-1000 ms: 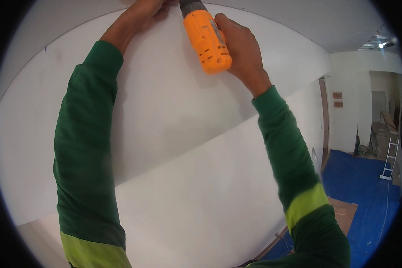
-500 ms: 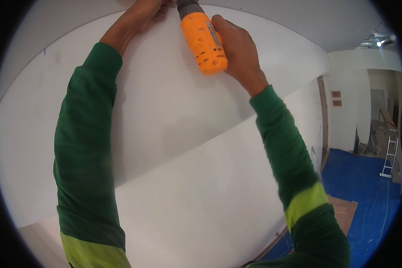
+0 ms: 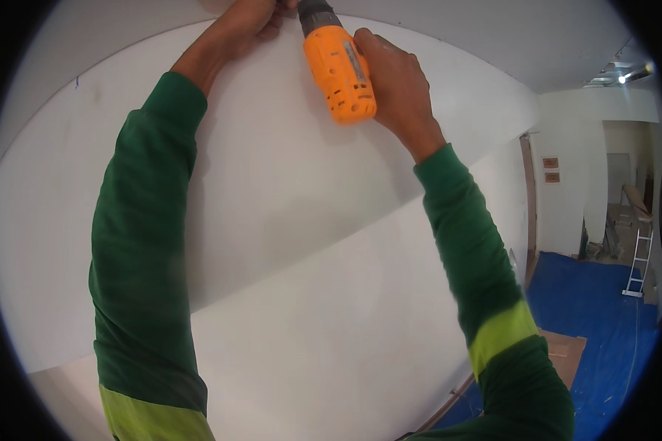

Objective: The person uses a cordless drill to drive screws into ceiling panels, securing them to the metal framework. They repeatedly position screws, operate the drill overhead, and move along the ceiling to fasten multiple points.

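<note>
Orange drill (image 3: 338,75), tip cut off | right hand (image 3: 399,82): gripping it | left hand (image 3: 248,23): cropped, hold unclear

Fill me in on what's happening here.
A person in green sleeves has both arms raised along a white panel. The right hand grips an orange power drill, its dark front end at the picture's top edge. The left hand is close beside it; whether it holds anything can't be seen. A ladder stands off to the right.
</note>
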`<action>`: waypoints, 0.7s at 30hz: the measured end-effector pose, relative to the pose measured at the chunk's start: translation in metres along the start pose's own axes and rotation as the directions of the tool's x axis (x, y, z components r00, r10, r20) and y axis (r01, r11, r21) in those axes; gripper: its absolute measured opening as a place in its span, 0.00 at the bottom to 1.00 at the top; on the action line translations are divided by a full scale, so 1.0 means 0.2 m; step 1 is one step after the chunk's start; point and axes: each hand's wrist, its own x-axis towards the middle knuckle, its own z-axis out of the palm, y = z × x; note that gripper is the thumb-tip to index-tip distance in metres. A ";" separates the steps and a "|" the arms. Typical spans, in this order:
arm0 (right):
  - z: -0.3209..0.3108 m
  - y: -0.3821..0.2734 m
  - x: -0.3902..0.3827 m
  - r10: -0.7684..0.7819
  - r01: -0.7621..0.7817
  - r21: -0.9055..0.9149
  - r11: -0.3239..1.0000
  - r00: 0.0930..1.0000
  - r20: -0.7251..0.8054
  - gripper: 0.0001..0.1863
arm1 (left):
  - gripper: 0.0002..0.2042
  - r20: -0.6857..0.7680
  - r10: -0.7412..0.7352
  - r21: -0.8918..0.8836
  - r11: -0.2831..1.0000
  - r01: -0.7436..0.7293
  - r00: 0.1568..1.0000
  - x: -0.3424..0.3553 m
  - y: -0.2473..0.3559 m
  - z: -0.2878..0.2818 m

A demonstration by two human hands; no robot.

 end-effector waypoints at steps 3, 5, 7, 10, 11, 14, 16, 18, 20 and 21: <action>-0.01 0.00 0.01 -0.042 0.042 -0.128 0.991 0.999 0.005 0.19 | 0.13 0.019 0.030 0.014 0.999 -0.030 0.999 -0.01 0.00 0.00; -0.01 0.01 0.02 -0.080 0.080 -0.213 0.974 0.997 0.005 0.19 | 0.13 0.016 0.020 0.001 1.000 -0.020 1.000 -0.03 0.00 -0.02; -0.02 0.01 0.02 -0.117 0.111 -0.274 0.955 0.993 -0.008 0.20 | 0.13 0.021 0.018 0.000 1.000 -0.018 1.000 -0.03 -0.01 -0.03; -0.02 0.00 0.03 -0.061 0.069 -0.154 0.986 0.997 0.052 0.20 | 0.13 0.030 0.020 0.015 1.000 -0.021 0.999 -0.03 -0.01 -0.05; -0.02 0.00 0.03 -0.059 0.067 -0.162 0.984 0.997 0.054 0.20 | 0.13 0.021 0.014 0.018 1.000 -0.015 1.000 -0.03 -0.02 -0.05; -0.01 0.03 0.02 -0.064 0.072 -0.198 0.977 0.997 0.049 0.20 | 0.13 0.023 0.025 0.015 1.000 -0.026 0.999 -0.02 -0.03 0.00; -0.01 0.05 0.03 -0.089 0.091 -0.194 0.977 0.996 0.020 0.20 | 0.12 0.035 0.031 0.032 0.999 -0.032 0.999 0.01 -0.02 -0.01; 0.02 0.08 0.04 -0.102 0.101 -0.185 0.977 0.995 0.007 0.19 | 0.12 0.062 0.036 0.040 0.998 -0.038 0.997 0.04 -0.02 0.00; 0.05 0.11 0.04 -0.105 0.105 -0.190 0.976 0.994 0.008 0.19 | 0.11 0.045 0.043 0.040 0.998 -0.044 0.998 0.05 -0.06 0.01; 0.06 0.10 0.04 -0.100 0.100 -0.184 0.978 0.995 0.013 0.19 | 0.11 0.033 0.040 0.050 0.998 -0.042 0.999 0.05 -0.06 0.00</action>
